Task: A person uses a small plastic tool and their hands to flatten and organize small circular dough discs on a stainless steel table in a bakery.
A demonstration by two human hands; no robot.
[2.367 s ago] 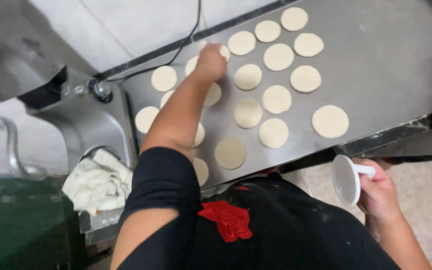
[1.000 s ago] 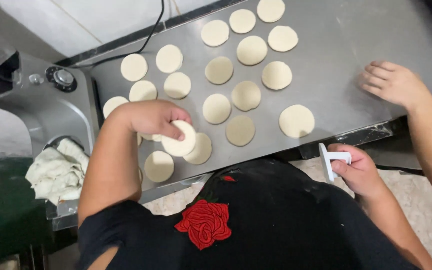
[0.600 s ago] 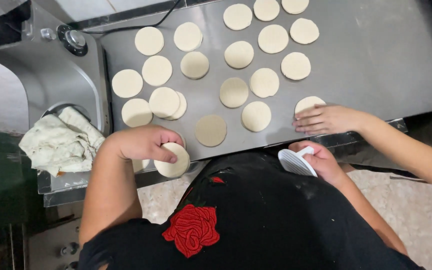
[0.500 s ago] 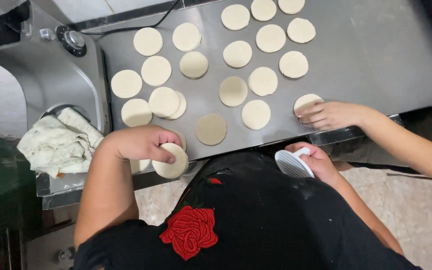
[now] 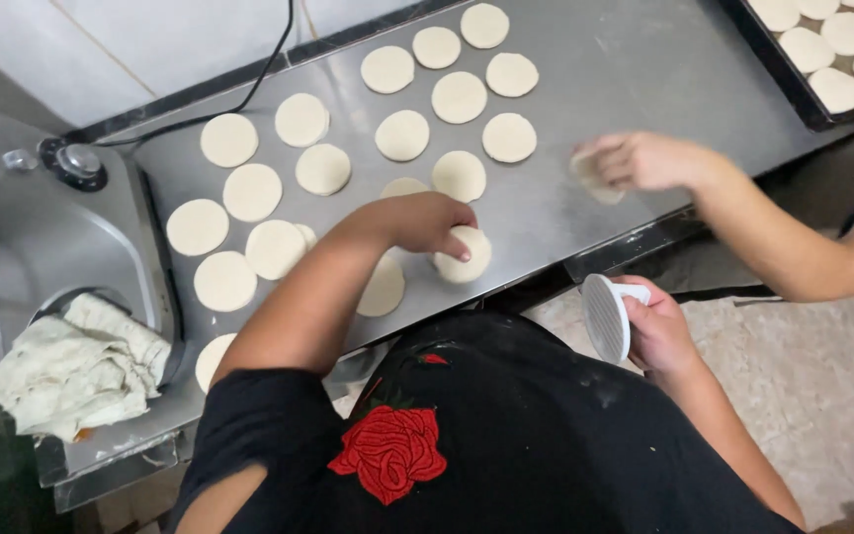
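Many flat round dough discs (image 5: 402, 134) lie in rows on the steel table (image 5: 625, 69). My left hand (image 5: 425, 220) reaches across the table's front part. Its fingers are curled over a small stack of dough discs (image 5: 467, 259) that rests on the steel near the front edge. Below the table edge, my right hand (image 5: 662, 334) grips a white round ridged stamp (image 5: 603, 316) by its handle. Another person's hand (image 5: 649, 160) comes in from the right and holds one dough disc (image 5: 590, 178) just above the table.
A dark tray (image 5: 788, 74) with more dough discs sits at the top right. On the left stands a steel machine with a knob (image 5: 79, 161) and a bin of dough scraps (image 5: 76, 368). A black cable (image 5: 269, 69) runs along the back edge.
My left hand carried the stack of discs from the table's left front to the middle front edge. The other person's hand lifted a disc and moved back and right. My right hand stayed low with the stamp.
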